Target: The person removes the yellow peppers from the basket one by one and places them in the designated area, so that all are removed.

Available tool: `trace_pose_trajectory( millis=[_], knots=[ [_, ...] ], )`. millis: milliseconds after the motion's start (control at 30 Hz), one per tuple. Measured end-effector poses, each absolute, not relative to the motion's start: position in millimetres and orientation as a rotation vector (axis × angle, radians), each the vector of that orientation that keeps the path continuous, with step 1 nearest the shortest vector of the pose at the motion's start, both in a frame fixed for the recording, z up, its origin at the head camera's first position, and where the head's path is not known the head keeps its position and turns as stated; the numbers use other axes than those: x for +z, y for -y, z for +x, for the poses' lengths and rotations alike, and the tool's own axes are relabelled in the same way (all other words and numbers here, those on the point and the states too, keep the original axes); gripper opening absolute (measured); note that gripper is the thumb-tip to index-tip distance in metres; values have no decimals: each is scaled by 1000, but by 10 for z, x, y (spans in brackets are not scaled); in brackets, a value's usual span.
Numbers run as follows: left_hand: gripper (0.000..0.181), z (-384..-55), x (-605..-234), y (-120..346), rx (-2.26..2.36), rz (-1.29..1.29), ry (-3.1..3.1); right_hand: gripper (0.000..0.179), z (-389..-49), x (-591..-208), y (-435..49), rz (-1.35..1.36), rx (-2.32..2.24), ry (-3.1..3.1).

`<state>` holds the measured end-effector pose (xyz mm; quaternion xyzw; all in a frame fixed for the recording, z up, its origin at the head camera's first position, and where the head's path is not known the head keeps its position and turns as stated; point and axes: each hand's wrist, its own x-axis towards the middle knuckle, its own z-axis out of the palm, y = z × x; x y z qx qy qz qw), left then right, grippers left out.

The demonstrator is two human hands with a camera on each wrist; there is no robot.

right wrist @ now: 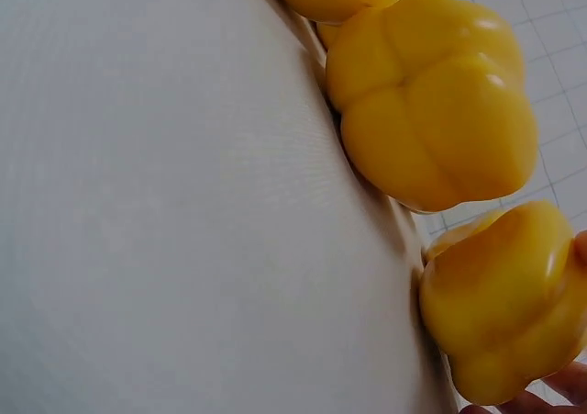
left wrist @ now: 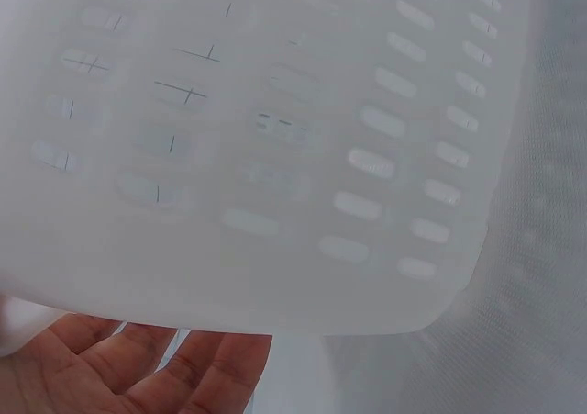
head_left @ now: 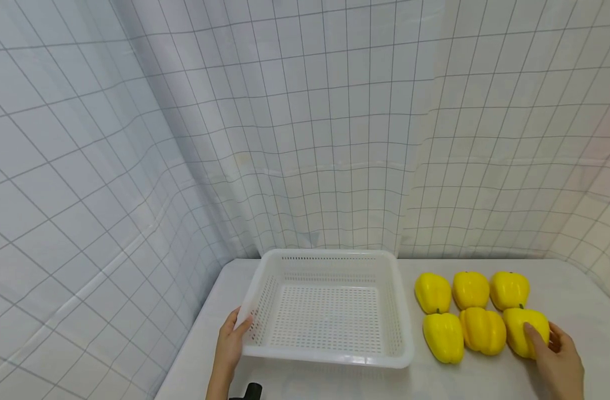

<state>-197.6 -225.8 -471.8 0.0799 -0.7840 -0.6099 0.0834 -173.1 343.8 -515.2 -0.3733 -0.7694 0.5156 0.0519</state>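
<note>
A white plastic basket [head_left: 330, 319] with slotted walls and nothing inside stands on the table. My left hand [head_left: 230, 339] grips its left rim, thumb on top; in the left wrist view the fingers of the left hand [left wrist: 174, 368] lie beneath the basket's edge [left wrist: 229, 285]. To the right of the basket, several yellow bell peppers lie in two rows, among them a front middle one [head_left: 483, 331]. My right hand [head_left: 560, 358] holds the front right bell pepper [head_left: 525, 328] from its right side, thumb on top. That pepper [right wrist: 504, 304] appears to rest on the table in the right wrist view.
The other bell peppers include one at front left [head_left: 444, 338] and three behind: left [head_left: 433, 293], middle [head_left: 471, 289] and right [head_left: 509, 289]. A black object [head_left: 253, 391] shows near the left forearm. Gridded white curtains [head_left: 335, 139] hang behind and left of the table [head_left: 335, 383].
</note>
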Motion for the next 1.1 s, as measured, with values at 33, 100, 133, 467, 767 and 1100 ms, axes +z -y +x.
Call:
trace_pose_trajectory(
  millis=[33,100,133,467,767,1100],
  knots=[
    [44,-1977,-4718,2260,-1820,241,2341,98,-1736,-5157,-3444,-1142,1569,2355],
    [44,-1978,-4720,2263,-1821,245,2339,99,-1747,-5169,-3458,-1142,1568,2393],
    [44,-1979,-4722,2264,-1819,245,2339,100,-1752,-5177,-3467,-1138,1567,2411],
    [44,-1981,-4727,2253,-1821,245,2334,100,-1743,-5226,-3532,-1042,1532,2520],
    [43,-1983,-4725,2254,-1819,220,2349,101,-1713,-5230,-3555,-1045,1537,2507],
    [72,-1934,-4608,2332,-1410,173,2573,85,-1738,-5059,-3511,-736,1297,2536]
  ],
)
